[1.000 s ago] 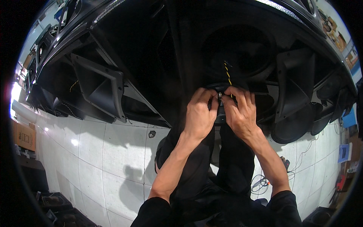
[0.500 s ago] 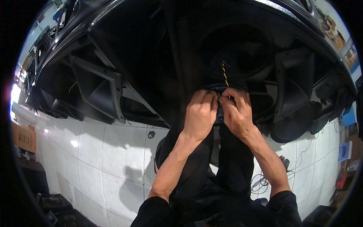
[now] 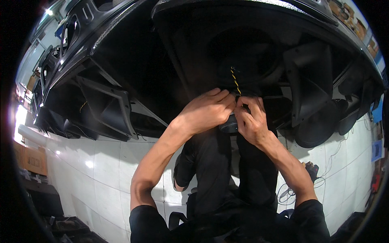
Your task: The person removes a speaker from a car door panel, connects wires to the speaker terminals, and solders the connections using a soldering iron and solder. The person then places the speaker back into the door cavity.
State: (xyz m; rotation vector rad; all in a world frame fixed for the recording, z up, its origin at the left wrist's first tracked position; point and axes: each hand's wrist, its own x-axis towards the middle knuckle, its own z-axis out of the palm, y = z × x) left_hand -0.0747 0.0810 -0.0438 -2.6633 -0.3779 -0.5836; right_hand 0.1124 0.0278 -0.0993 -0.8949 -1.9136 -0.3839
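Note:
A yellow-and-black twisted wire (image 3: 236,81) hangs out of a round opening in a large black speaker cabinet (image 3: 178,52). Its lower end runs in between my fingertips. My right hand (image 3: 253,121) pinches at this end with thumb and forefinger. My left hand (image 3: 210,107) is closed beside it, back of the hand up, its fingertips close to the same spot; what they grip is hidden. Under both hands, above my knees, sits a round black part (image 3: 229,125) like a speaker driver, mostly covered by my fingers.
Black horn flares (image 3: 310,81) stand in the cabinet to the right and left, with round black speakers (image 3: 314,131) at the right. A dark tool with a cable (image 3: 311,170) lies on the white tiled floor (image 3: 105,162). Cardboard boxes (image 3: 34,160) stand far left.
My left hand has turned more sideways across the round part, its elbow swung outward to the left. My right hand stays pinched near the wire's end. The whole view has shifted slightly.

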